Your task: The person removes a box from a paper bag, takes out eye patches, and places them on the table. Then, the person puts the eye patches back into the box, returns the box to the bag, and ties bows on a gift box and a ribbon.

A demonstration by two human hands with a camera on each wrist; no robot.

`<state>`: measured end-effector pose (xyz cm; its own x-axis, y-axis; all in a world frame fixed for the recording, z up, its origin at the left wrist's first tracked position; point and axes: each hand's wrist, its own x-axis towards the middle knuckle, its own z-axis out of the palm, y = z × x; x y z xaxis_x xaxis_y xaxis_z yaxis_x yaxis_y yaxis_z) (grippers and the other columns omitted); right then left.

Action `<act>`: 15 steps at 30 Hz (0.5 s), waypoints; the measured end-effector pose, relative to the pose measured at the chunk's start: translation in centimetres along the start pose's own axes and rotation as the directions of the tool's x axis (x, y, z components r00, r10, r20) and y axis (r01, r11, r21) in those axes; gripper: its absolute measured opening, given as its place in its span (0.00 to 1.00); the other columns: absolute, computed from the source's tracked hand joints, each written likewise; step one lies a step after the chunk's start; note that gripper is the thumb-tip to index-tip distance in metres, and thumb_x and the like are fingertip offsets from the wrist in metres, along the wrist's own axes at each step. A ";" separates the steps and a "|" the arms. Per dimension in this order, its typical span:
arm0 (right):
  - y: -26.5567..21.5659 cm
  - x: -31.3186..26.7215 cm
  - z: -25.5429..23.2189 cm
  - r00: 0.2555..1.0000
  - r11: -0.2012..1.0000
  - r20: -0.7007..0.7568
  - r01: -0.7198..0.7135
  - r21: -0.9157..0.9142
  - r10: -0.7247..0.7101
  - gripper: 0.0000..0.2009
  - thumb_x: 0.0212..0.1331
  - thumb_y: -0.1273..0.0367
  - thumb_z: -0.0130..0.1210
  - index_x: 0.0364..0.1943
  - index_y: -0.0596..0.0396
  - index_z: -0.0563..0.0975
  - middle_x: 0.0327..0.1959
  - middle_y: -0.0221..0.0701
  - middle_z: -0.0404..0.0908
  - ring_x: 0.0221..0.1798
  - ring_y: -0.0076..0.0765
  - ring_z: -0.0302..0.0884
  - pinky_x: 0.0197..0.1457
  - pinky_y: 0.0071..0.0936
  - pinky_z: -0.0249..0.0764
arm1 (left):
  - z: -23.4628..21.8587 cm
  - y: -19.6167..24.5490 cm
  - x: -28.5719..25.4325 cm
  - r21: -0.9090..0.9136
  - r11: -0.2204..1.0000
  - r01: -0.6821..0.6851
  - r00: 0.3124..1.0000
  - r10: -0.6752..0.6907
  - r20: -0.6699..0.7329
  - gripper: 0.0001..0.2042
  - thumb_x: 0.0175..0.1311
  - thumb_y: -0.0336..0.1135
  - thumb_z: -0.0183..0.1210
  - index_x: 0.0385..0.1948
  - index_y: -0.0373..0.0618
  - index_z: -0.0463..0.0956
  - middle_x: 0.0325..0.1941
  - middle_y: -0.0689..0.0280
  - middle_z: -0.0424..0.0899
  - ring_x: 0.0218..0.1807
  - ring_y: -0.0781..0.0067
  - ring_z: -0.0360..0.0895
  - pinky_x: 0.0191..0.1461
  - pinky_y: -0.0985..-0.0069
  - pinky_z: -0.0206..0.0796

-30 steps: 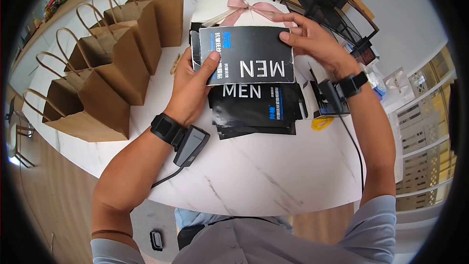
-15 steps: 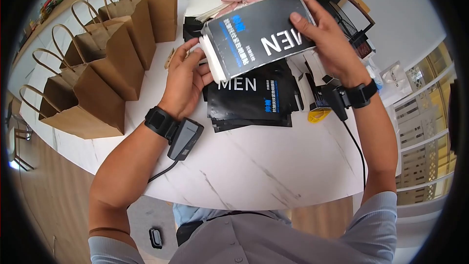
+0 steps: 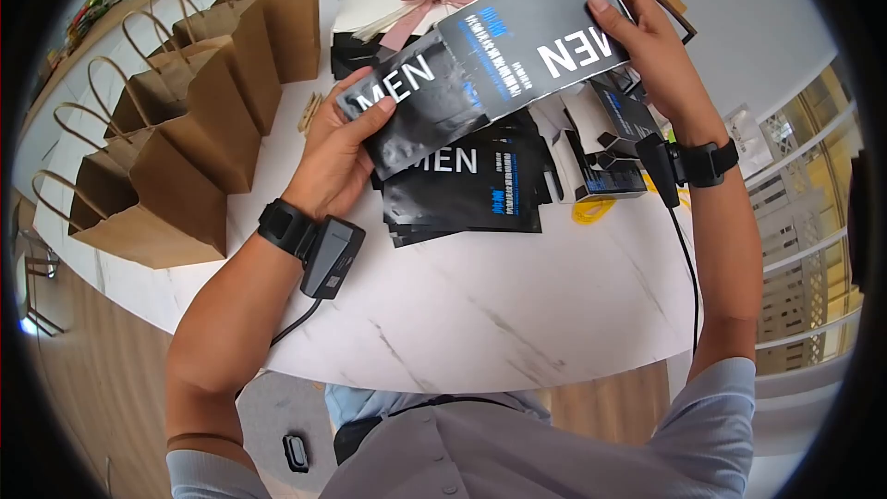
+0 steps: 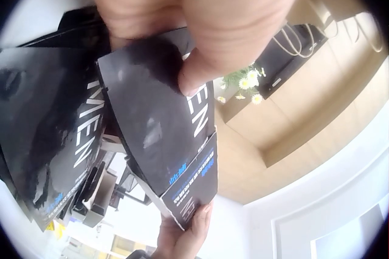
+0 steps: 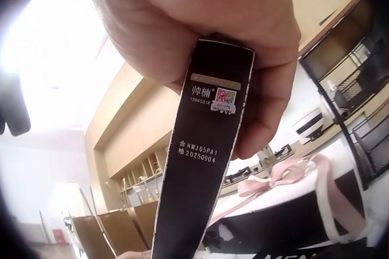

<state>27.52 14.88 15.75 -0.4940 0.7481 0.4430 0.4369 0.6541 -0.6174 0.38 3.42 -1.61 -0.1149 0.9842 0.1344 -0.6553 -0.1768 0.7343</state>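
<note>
In the head view my right hand (image 3: 661, 55) grips the far end of a black box (image 3: 536, 32) marked MEN, thumb on its face. A glossy black sachet (image 3: 416, 106) sticks partly out of the box's left end, and my left hand (image 3: 337, 152) pinches its outer end. The left wrist view shows the sachet (image 4: 152, 107) partly inside the box (image 4: 197, 186). The box's narrow side (image 5: 203, 137), with a printed label, faces the right wrist camera. Beneath, a pile of black sachets (image 3: 462, 189) lies on the marble table (image 3: 480, 305).
Several brown paper bags (image 3: 162, 189) stand in a row at the left. A white box with a pink bow (image 3: 425, 0) is at the back. Small black boxes (image 3: 610, 180) and a yellow item (image 3: 596, 212) lie right of the pile. A black rack (image 5: 358, 89) stands behind.
The right hand has lifted the box up and to the right and tilted it. The left hand has let go of the box and taken hold of a sachet, now partly out.
</note>
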 end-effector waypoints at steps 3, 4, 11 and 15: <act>2.7 -0.1 -2.7 0.995 0.992 -0.007 -0.099 0.079 0.100 0.30 0.69 0.54 0.58 0.71 0.46 0.66 0.53 0.29 0.81 0.51 0.19 0.80 0.51 0.22 0.77 | 0.4 -0.1 -0.2 0.110 0.993 -0.046 0.991 0.059 -0.118 0.30 0.65 0.27 0.66 0.67 0.45 0.60 0.57 0.62 0.77 0.56 0.73 0.77 0.59 0.71 0.76; 3.3 -0.5 -3.6 0.992 0.982 -0.001 -0.123 0.141 0.125 0.31 0.68 0.55 0.59 0.71 0.48 0.65 0.51 0.30 0.81 0.50 0.19 0.80 0.52 0.24 0.78 | 0.8 0.1 -0.5 0.130 0.990 -0.047 0.991 0.062 -0.119 0.31 0.64 0.27 0.66 0.67 0.45 0.60 0.57 0.62 0.77 0.56 0.72 0.77 0.59 0.71 0.75; 8.2 -4.0 -8.8 0.906 0.889 -0.147 -0.339 0.308 0.396 0.30 0.69 0.55 0.58 0.71 0.52 0.65 0.50 0.30 0.82 0.45 0.23 0.83 0.49 0.32 0.82 | 1.3 -0.8 -1.0 0.528 0.838 -0.137 0.977 0.203 -0.068 0.31 0.68 0.25 0.59 0.72 0.46 0.59 0.65 0.62 0.71 0.61 0.75 0.73 0.64 0.76 0.69; 9.1 -6.1 -10.1 0.857 0.843 -0.179 -0.401 0.359 0.484 0.29 0.70 0.55 0.57 0.71 0.50 0.65 0.48 0.29 0.82 0.44 0.23 0.83 0.50 0.34 0.83 | 1.1 -0.7 -1.1 0.543 0.836 -0.084 0.983 0.158 -0.092 0.30 0.69 0.25 0.58 0.72 0.49 0.59 0.65 0.63 0.70 0.62 0.76 0.72 0.66 0.76 0.67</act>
<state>42.10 17.39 14.06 -0.0770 0.9772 0.1976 0.2963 0.2117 -0.9313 1.84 2.45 -1.55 -0.2855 0.9400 0.1870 -0.1326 -0.2320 0.9636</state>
